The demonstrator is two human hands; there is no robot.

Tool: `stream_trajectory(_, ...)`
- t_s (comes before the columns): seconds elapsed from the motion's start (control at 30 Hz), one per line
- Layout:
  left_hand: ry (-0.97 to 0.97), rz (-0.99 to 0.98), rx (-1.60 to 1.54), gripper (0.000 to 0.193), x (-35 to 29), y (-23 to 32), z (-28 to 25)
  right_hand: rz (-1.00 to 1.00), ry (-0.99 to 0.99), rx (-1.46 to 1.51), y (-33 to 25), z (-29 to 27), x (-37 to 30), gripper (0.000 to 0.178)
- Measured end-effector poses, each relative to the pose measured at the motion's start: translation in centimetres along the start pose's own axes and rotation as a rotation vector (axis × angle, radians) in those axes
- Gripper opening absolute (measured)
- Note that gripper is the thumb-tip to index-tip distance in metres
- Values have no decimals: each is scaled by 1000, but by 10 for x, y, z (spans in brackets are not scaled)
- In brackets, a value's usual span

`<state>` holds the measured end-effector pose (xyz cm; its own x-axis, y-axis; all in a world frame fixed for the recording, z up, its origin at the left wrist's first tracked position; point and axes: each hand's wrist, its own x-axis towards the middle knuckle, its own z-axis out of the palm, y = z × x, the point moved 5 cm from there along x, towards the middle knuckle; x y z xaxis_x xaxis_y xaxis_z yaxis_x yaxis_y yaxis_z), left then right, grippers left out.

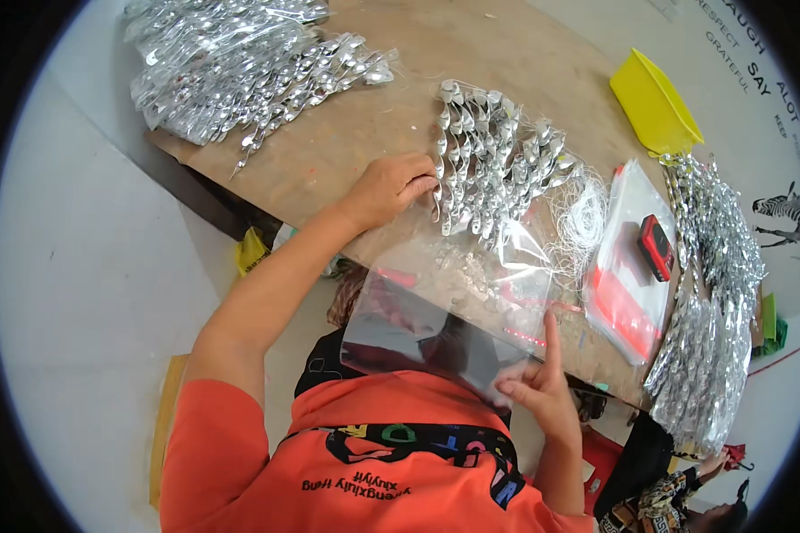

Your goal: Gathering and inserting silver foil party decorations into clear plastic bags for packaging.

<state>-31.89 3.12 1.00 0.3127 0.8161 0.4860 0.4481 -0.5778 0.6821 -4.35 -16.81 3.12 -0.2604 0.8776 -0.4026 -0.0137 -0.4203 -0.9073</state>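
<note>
A set of twisted silver spiral strips (489,164) lies on the brown table. My left hand (391,188) is closed at the left edge of the set, thumb and fingers pinching the outermost strip. Stretched below the strips is a clear plastic bag (444,329), part of it over the table and part hanging past the edge in front of my orange shirt. My right hand (545,395) grips its lower right corner between thumb and curled fingers, with the index finger pointing up along the bag's side. White ribbon ends (520,249) show at the bag's upper part.
Bagged silver spirals (231,71) are heaped at the far left. A tangle of white string (580,218) lies beside a stack of clear bags (627,293) with a red-black device (656,247) on top. More silver spirals (707,355) and a yellow bin (656,105) stand right.
</note>
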Motion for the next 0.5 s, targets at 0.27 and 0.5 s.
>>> stream_trajectory(0.27, 32, 20, 69, 14, 1, 0, -2, -173, 85, 631, -44, 4, -3, 76)
stream_trajectory(0.5, 1, 12, 44, 12, 2, -1, -1, -30, 75, -404, -66, -37, 24, 42)
